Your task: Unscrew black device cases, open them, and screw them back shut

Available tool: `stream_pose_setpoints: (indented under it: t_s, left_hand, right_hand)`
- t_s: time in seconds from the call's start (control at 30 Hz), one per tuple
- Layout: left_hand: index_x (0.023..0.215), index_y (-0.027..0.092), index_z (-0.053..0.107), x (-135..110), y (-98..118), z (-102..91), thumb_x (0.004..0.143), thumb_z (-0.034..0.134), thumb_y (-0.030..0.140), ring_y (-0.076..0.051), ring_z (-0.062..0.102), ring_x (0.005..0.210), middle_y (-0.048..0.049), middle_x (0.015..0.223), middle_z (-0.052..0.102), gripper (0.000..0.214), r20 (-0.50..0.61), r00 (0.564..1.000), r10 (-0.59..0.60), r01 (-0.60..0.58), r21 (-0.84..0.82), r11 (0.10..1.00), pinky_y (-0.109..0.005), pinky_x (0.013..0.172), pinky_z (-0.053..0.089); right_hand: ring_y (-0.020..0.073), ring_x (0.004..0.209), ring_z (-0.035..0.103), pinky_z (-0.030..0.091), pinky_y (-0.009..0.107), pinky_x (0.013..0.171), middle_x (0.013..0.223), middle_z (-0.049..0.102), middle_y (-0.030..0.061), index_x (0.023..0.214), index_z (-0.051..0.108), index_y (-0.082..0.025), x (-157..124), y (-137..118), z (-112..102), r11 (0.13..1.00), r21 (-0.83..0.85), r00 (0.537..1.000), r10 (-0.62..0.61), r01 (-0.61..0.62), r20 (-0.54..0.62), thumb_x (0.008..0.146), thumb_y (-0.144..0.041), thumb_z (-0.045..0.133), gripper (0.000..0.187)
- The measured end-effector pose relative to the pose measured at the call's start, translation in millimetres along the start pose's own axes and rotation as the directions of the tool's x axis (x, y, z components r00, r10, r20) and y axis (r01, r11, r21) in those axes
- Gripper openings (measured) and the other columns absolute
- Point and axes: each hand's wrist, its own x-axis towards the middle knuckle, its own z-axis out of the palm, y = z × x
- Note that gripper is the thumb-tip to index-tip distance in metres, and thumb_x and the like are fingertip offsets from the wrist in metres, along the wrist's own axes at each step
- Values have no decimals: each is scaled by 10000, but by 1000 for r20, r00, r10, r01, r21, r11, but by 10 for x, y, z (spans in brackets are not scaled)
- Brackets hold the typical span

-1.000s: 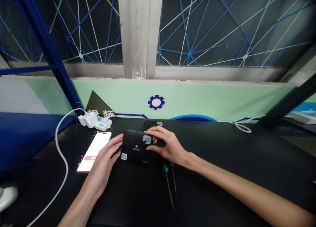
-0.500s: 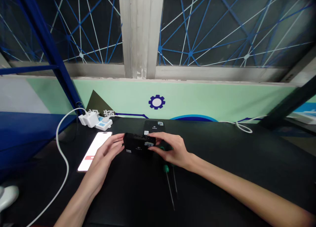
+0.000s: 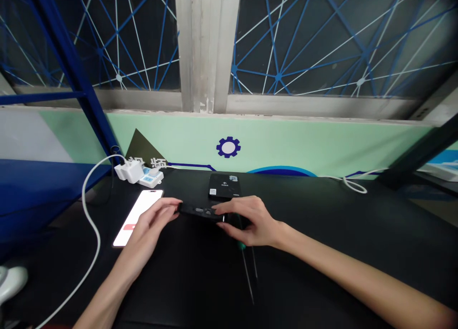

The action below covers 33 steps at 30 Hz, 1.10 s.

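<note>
Flat, black, rectangular plastic box (image 3: pixel 200 211): mid-scene, held edge-on between both hands, port-lined narrow side showing; contact with matt black tabletop (image 3: pixel 322 272) unclear.

Bare left hand (image 3: pixel 153 223): fingers narrow, tips on the left end of the box.

Bare right hand (image 3: pixel 255 222): thumb and fingers pinched round the right end.

Second flat black box with white label (image 3: pixel 224 185): lying just beyond, far side.

Green-handled metal screwdriver (image 3: pixel 242 246): near side of right hand, handle partly hidden; second thin metal shaft (image 3: pixel 254 264) alongside.

Slim phone with lit white screen (image 3: pixel 133 215): left, partly behind left hand.

Likely hazards: a drop, from fingertip-only hold at the ends; a knock against the second box, from tilting far; rolling tools, from a brush of the right hand; a nudged phone, from a leftward shift.
</note>
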Motion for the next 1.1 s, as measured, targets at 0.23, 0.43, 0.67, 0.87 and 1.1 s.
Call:
stream_pose_setpoints:
  t_s: [0.23, 0.43, 0.67, 0.87, 1.1]
  left_hand:
    - [1147, 311, 678, 0, -1, -45, 937, 518, 566, -292, 573, 1185, -33, 1222, 663, 368, 157, 988, 14, -66, 329, 942, -340, 934, 460]
    - [1109, 321, 692, 25, -119, -79, 945, 506, 545, -279, 565, 1188, -30, 1223, 654, 334, 189, 982, 19, -85, 347, 934, -345, 939, 453]
    - [909, 255, 728, 54, -223, -97, 906, 536, 609, -300, 541, 1155, -74, 1335, 577, 402, 89, 996, 7, -29, 254, 967, -383, 946, 439]
    - [1064, 250, 740, 24, -157, -71, 857, 647, 579, -246, 533, 1016, -75, 1165, 632, 400, 57, 993, -98, 98, 4, 995, -314, 830, 434]
    - [972, 188, 769, 12, -97, -27, 832, 742, 454, -220, 527, 1002, -100, 1124, 634, 302, 175, 965, -196, 242, -299, 923, -292, 807, 448]
  right_hand:
    - [153, 583, 673, 524, 251, 548, 742, 745, 36, 1046, 715, -168, 34, -51, -68, 996, -47, 972, 79, -70, 220, 787, -311, 702, 297]
    - [182, 714, 717, 570, 284, 652, 839, 777, 79, 1099, 716, -143, -36, 12, -3, 995, -83, 945, -25, 55, 326, 850, -410, 710, 365]
    - [198, 827, 733, 583, 294, 702, 992, 794, 103, 1083, 701, -97, -144, 101, 125, 947, -140, 914, -229, 288, 334, 919, -379, 661, 329]
    - [196, 815, 720, 569, 292, 666, 1019, 791, 102, 1085, 703, -105, -146, 99, 140, 934, -174, 899, -232, 313, 371, 936, -404, 639, 341]
    - [188, 804, 708, 566, 298, 655, 981, 789, 99, 1061, 709, -116, -131, 74, 156, 948, -145, 903, -211, 282, 375, 918, -418, 647, 340]
